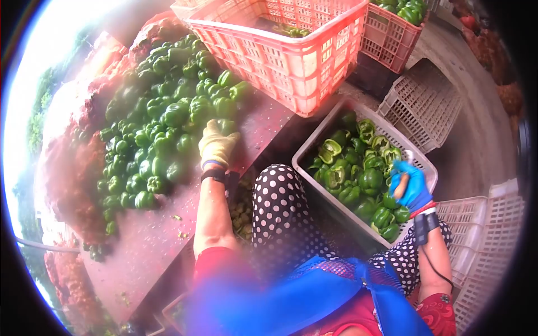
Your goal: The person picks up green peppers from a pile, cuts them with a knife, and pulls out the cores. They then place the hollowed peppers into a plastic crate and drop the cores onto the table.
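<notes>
My left hand [217, 147], in a pale yellow glove, is closed on a green bell pepper [226, 127] at the near edge of a large pile of green bell peppers [162, 120]. This pile lies on a pinkish sloping table [185, 215]. My right hand [413, 189], in a blue glove, is over the right side of a grey crate [336, 200]. Its fingers are wrapped round a short brown handle [400, 186]; the rest of that tool is hidden. Inside the crate are green peppers [370, 180], several cut open at the top.
A pink-orange crate [274, 64] stands on the table's far end. Behind it is a red crate [389, 39] of peppers. A grey crate [423, 103] lies tilted on the floor, and pale crates [476, 235] stand at the right. Scraps lie in a dim gap [242, 210] beside my knee.
</notes>
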